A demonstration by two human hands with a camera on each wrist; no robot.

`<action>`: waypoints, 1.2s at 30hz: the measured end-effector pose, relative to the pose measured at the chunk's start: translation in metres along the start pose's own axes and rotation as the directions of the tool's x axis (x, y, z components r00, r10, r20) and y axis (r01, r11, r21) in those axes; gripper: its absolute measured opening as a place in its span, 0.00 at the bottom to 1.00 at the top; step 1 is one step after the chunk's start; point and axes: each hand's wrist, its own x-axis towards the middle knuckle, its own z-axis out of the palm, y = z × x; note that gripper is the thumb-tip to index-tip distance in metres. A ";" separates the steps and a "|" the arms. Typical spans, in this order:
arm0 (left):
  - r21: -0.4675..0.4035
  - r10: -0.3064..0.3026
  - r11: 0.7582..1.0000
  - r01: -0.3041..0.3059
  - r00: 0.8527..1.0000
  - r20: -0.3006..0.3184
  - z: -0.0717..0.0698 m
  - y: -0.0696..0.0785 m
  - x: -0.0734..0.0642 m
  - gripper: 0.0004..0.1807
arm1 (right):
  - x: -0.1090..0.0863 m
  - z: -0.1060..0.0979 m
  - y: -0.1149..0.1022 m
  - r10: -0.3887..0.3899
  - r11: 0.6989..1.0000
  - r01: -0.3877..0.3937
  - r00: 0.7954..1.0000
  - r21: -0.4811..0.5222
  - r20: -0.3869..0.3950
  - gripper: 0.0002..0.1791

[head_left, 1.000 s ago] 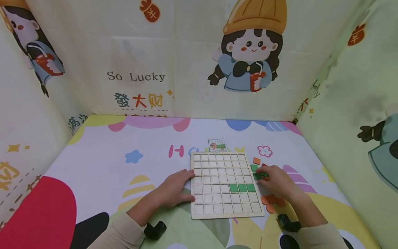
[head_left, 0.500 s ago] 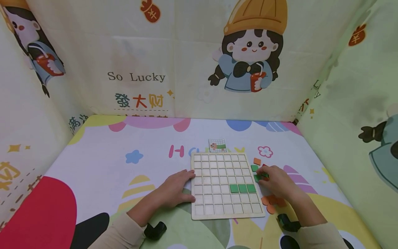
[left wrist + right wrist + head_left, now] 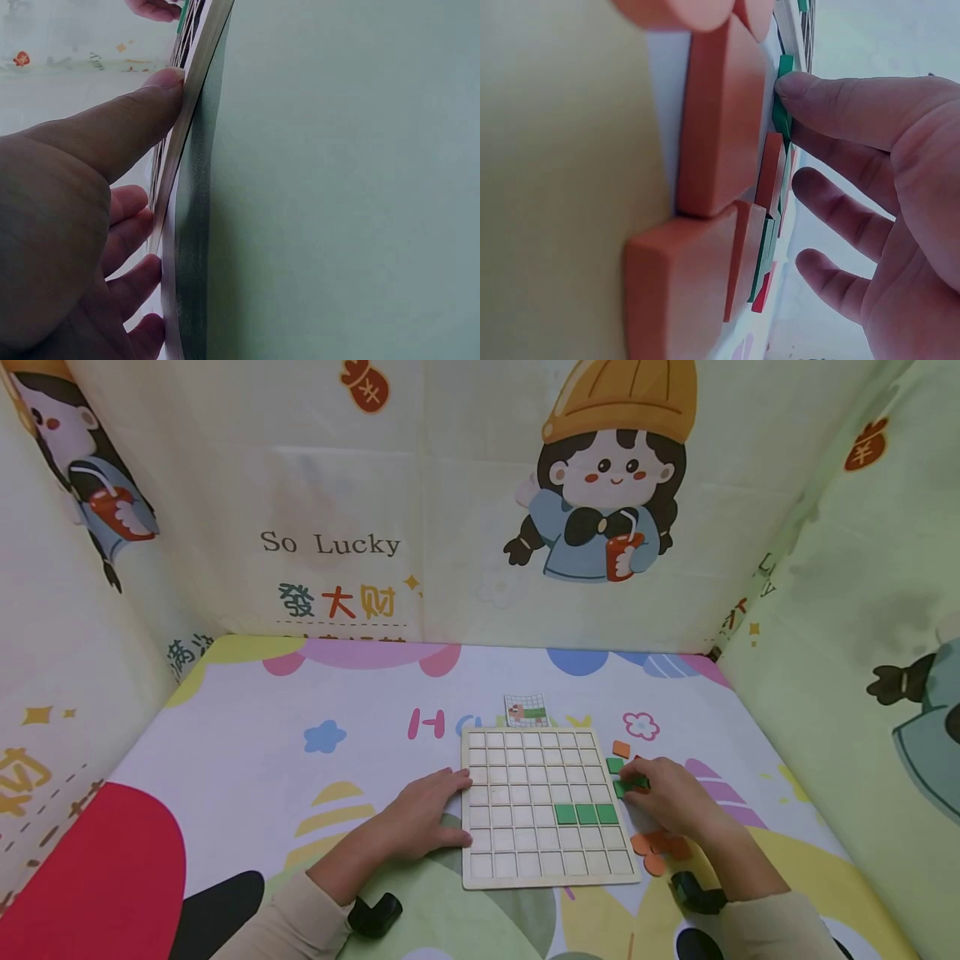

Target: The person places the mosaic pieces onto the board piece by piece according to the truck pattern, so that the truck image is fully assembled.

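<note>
A wooden grid board (image 3: 525,841) lies on the printed cloth, with several green square tiles (image 3: 586,814) in one of its rows at the right. My left hand (image 3: 418,818) rests along the board's left edge, thumb and fingers spread; in the left wrist view the thumb lies at the board's rim (image 3: 196,86). Beyond the right edge, my right hand (image 3: 675,795) reaches down among loose tiles. Its thumb and index finger pinch a green tile (image 3: 782,120), partly hidden by the fingers. Another green tile (image 3: 615,766) lies beside the board, near the fingertips.
A small pattern card (image 3: 527,711) touches the board's far side. Orange pieces (image 3: 678,848), some round, lie near the right wrist, and an orange square (image 3: 621,749) sits farther back. In the right wrist view a red piece (image 3: 764,292) shows. Printed cloth walls (image 3: 450,485) enclose the table.
Almost nothing differs: both hands keep their places, the right one shifting very slightly at the green tiles. The tiles in the board are the same.
</note>
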 end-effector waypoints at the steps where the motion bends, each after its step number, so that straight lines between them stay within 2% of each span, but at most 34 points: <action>1: -0.001 -0.001 1.000 0.001 1.000 0.000 0.000 0.000 0.000 0.41 | 0.000 0.000 0.000 -0.007 1.000 0.007 1.000 -0.006 -0.001 0.14; 7: 0.003 -0.004 1.000 0.004 1.000 0.001 -0.001 0.001 0.000 0.41 | 0.001 -0.001 0.000 -0.040 0.999 0.040 0.999 -0.037 -0.012 0.14; 15: -0.013 0.000 1.000 0.000 1.000 0.004 -0.002 0.002 -0.001 0.41 | 0.000 -0.002 -0.001 -0.014 1.000 0.013 1.000 -0.025 -0.016 0.15; 21: -0.001 -0.011 1.000 0.011 1.000 0.005 -0.002 0.003 -0.001 0.41 | -0.001 -0.003 -0.004 -0.023 1.000 0.023 0.998 -0.011 -0.050 0.16; 31: 0.000 -0.025 1.000 0.025 1.000 0.012 -0.002 0.003 0.000 0.42 | -0.002 -0.009 -0.018 -0.115 0.993 0.117 0.989 0.012 -0.090 0.13; 36: -0.004 -0.022 1.000 0.022 1.000 0.014 -0.002 0.003 0.000 0.42 | -0.002 -0.010 -0.027 -0.137 0.990 0.139 0.987 0.022 -0.077 0.14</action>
